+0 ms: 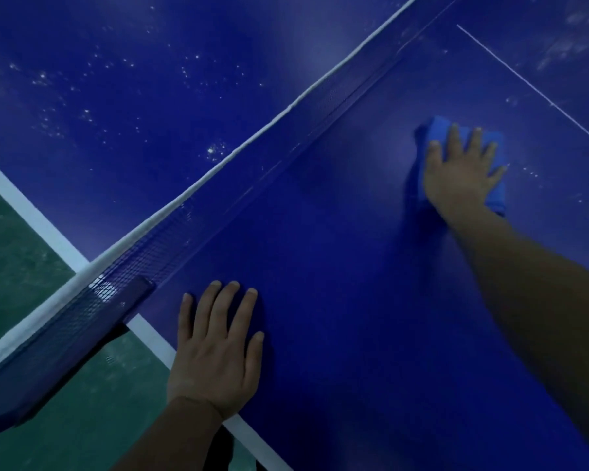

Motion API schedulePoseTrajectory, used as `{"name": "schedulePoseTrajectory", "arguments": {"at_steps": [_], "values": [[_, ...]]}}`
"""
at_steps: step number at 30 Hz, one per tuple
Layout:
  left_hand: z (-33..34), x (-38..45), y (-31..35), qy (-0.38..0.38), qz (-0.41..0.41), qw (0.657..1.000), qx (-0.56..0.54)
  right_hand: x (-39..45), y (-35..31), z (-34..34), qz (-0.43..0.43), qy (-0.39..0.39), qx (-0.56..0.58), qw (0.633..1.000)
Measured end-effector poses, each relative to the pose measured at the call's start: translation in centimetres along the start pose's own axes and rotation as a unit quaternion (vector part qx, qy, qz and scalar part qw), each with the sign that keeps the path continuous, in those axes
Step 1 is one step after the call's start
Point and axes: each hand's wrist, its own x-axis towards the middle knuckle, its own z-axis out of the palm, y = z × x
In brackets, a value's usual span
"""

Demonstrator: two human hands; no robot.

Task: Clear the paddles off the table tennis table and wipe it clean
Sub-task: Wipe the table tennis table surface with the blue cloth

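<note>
- Nearest the camera, the person's left hand (215,351) lies palm down on the blue tabletop (337,300), at its near side edge, fingers straight and slightly spread. Its grip is wide and flat, holding nothing.
- White edging (153,338) runs along that edge of the tabletop, passing under the left wrist.
- Further out, the bare right arm reaches forward across the tabletop to the right hand (461,171).
- That right hand presses flat on a folded blue cloth (439,130), fingers straight and fanned over it. Its grip is wide, pushing down on the cloth rather than curling round it.
- Blue cloth shows beyond the fingertips and along both sides of the hand, and it lies directly on the tabletop, on the near side of the net.
- A blue mesh net (170,246) with a white top band (252,137) crosses the view diagonally from lower left to upper right.
- Its dark blue clamp post (82,334) grips the edge of the tabletop just left of the left hand.
- Beyond the net, the far half of the tabletop is dotted with pale specks and smudges (215,151).
- The near half around the left hand looks smooth and even in colour; a few pale specks sit to the right of the cloth.
- A thin white line (524,83) runs across the tabletop past the cloth, at upper right.
- Green floor (31,266) shows below the edge at the left.
</note>
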Motion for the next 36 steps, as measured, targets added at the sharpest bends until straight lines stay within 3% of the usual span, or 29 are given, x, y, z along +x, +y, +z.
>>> {"name": "schedulePoseTrajectory", "arguments": {"at_steps": [2,3,5,7,9,11,13,15,17,18,20,22,24,26,28,31,33,36], "values": [[-0.1,0.0,0.1,-0.002,0.000,1.000,0.000,-0.8,-0.8,0.1,0.056,-0.002,0.028,0.998],[-0.2,0.0,0.1,-0.005,-0.001,1.000,0.001,-2.1,-1.9,0.4,0.036,-0.001,0.020,0.999],[-0.3,0.1,0.2,-0.012,-0.004,1.000,0.003,-6.1,-4.2,1.3,-0.101,-0.004,-0.008,0.995],[-0.5,0.1,0.4,-0.018,-0.009,1.000,0.004,-10.9,-5.0,2.4,-0.298,-0.033,-0.031,0.953],[-0.5,0.1,0.5,-0.016,-0.016,1.000,-0.014,-11.4,-3.3,2.6,-0.395,-0.044,-0.051,0.916],[-0.6,0.5,0.4,-0.004,-0.013,0.999,-0.045,-7.4,-0.3,1.9,-0.313,-0.020,-0.068,0.947],[-0.9,1.4,0.5,0.008,0.020,0.997,-0.068,-2.7,3.6,0.5,-0.139,-0.011,-0.068,0.988],[-1.1,3.5,1.1,0.009,0.062,0.994,-0.087,0.3,6.7,-1.0,0.014,-0.019,-0.017,1.000],[-1.2,6.9,2.4,0.000,0.095,0.989,-0.113,0.1,6.5,-1.2,0.084,-0.018,0.011,0.996],[-1.3,8.8,3.3,-0.006,0.106,0.987,-0.123,-0.9,5.2,-0.9,0.072,-0.014,0.001,0.997],[-1.3,13.0,5.0,-0.016,0.127,0.985,-0.118,-4.2,1.8,0.4,-0.069,0.005,-0.033,0.997],[-1.2,17.2,6.4,-0.029,0.153,0.985,-0.080,-7.9,-0.5,2.1,-0.286,-0.016,-0.059,0.956],[-1.0,20.9,7.5,-0.045,0.174,0.984,-0.013,-6.9,-0.2,2.0,-0.381,-0.021,-0.060,0.923],[-0.7,23.2,8.1,-0.065,0.186,0.980,0.028,-1.5,2.4,1.0,-0.294,0.008,-0.055,0.954],[-0.3,24.1,8.4,-0.063,0.184,0.980,0.035,4.0,6.6,-0.7,-0.116,0.006,-0.065,0.991],[0.0,24.1,8.5,-0.044,0.183,0.981,0.036,7.3,10.5,-2.3,0.064,0.011,0.000,0.998],[-0.2,23.9,8.4,-0.040,0.184,0.982,0.030,6.1,8.6,-1.4,0.042,0.009,-0.026,0.999],[-0.5,24.0,8.5,-0.052,0.175,0.983,0.023,2.0,3.7,0.7,-0.208,0.019,-0.050,0.977]]}}
